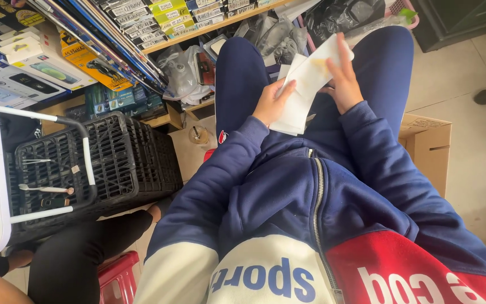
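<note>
We have a white cloth or paper sheet (pixel 305 84), marked with a yellowish stain, held over our lap between our knees, toward the far middle of the scene. Our left hand (pixel 273 102) is closed on its near edge, thumb on top, while our right hand (pixel 343 79) lies flat on the far part, fingers spread and not pinching — so we judge we are mid-fold or smoothing it, and the next move calls for a steady left-hand pinch while the right presses a crease. We sit in a navy tracksuit. To the left stands a black plastic crate (pixel 113 163) with small tools on it; far left are shelves of boxed goods (pixel 35 73). To the right, a cardboard box (pixel 430 143) rests on a pale tiled floor (pixel 479 169).
</note>
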